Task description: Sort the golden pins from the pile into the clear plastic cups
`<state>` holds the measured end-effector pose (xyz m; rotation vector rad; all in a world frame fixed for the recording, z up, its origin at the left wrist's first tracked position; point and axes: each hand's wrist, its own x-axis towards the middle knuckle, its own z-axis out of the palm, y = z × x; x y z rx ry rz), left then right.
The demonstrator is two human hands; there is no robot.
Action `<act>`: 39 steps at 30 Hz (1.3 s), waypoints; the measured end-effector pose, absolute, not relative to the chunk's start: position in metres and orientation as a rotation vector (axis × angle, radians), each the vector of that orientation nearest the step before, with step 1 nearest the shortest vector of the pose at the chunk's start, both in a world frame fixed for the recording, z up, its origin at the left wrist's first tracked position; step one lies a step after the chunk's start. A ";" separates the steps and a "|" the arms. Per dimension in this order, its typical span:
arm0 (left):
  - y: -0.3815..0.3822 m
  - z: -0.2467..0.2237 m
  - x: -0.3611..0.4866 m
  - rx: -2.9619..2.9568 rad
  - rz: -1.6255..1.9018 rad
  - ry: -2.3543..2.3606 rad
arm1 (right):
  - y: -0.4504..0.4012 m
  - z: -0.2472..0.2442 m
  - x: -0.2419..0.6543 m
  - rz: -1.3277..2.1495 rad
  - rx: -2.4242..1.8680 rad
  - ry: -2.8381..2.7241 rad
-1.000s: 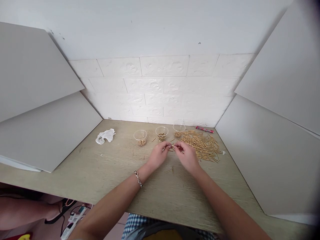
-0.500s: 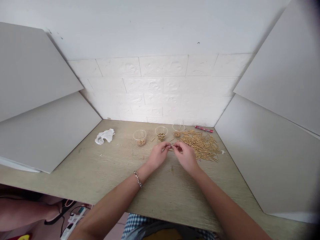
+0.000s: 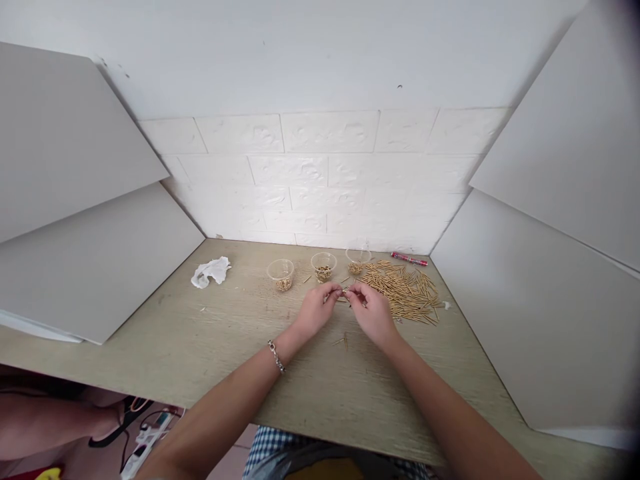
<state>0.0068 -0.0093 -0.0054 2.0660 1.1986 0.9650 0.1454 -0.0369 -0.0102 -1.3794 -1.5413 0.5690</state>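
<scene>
My left hand (image 3: 318, 307) and my right hand (image 3: 371, 312) meet near the middle of the table, fingertips pinched close together. Something small and shiny shows between them, too small to make out. Beside my right hand lies a wide pile of thin gold sticks (image 3: 407, 293). Behind my hands stand three clear cups with small gold pieces inside: a left cup (image 3: 281, 275), a middle cup (image 3: 324, 267) and a right cup (image 3: 359, 259). A few loose gold sticks (image 3: 345, 341) rest on the table just in front of my hands.
Crumpled white tissue (image 3: 211, 272) lies at the left of the table (image 3: 200, 353). A red marker-like tube (image 3: 409, 258) is at the back right. Grey panels (image 3: 100, 260) flank both sides, with a white brick wall behind. At the lower left show a person's leg (image 3: 55, 423) and a power strip (image 3: 145, 447).
</scene>
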 end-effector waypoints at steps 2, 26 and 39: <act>-0.009 -0.006 0.007 2.068 0.964 1.194 | -0.037 -0.010 0.145 0.592 -1.383 -1.526; -0.007 -0.006 0.000 2.355 0.924 1.152 | -0.036 -0.009 0.149 0.552 -1.376 -1.631; -0.010 -0.008 0.001 2.519 0.891 1.146 | -0.038 -0.014 0.148 0.356 -1.384 -1.740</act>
